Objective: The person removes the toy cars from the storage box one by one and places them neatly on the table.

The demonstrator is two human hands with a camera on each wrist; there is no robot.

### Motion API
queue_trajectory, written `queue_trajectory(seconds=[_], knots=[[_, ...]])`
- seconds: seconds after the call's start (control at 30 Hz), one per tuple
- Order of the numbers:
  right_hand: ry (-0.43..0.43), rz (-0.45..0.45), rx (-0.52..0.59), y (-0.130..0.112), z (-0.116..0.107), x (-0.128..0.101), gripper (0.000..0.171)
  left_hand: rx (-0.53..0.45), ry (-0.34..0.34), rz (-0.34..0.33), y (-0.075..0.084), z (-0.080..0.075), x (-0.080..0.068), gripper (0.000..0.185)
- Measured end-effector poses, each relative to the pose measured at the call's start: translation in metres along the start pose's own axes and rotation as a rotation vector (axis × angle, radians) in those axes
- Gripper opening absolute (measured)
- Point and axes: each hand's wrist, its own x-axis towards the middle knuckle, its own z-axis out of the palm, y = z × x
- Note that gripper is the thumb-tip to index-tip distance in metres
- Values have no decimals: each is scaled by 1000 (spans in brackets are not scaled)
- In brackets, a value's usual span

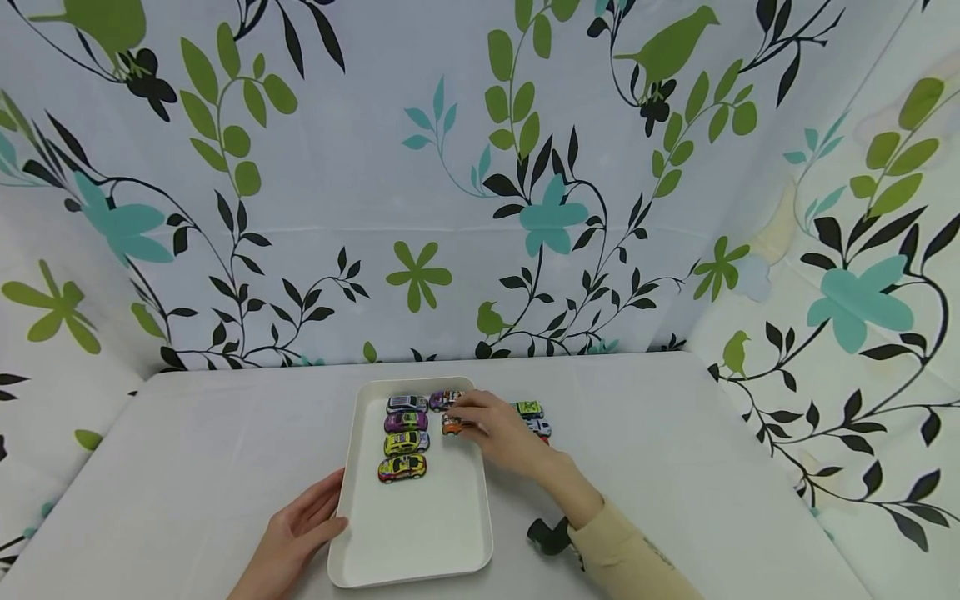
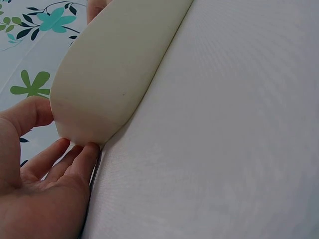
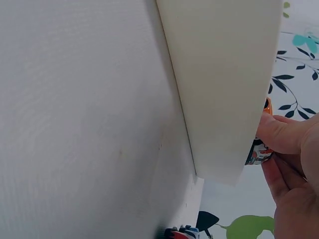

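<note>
In the head view, a white tray lies on the table with toy cars in its far part. My left hand grips its left side, thumb at the rim and fingers against the outer wall. Above the tray's right half, my right hand pinches an orange toy car, partly hidden by the fingers. A column at left holds a silver-grey car, a purple car and two yellow ones, the nearer a yellow-and-red car. Another purple car sits top right, close to my fingers.
Right of the tray, partly behind my right hand, are a green car, a blue-white car and a bit of red. A black device shows by the right wrist. Patterned cloth hangs behind the white table.
</note>
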Motion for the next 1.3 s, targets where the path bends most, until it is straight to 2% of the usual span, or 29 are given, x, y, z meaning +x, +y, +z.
queue_trajectory(seconds=[0.43,0.77,1.07,1.3], knots=[[86,-61,-56,8,-10,-13,31,-29,-29,39,-4,-2,1,71],[117,-32,-61,21,-18,-27,30,-14,-26,31,-2,-1,0,72],[139,57,-10,37,-25,-40,30,7,-19,13,-2,0,0,71],[186,46,-27,52,-26,-45,31,3,-20,8,-2,-1,0,72]])
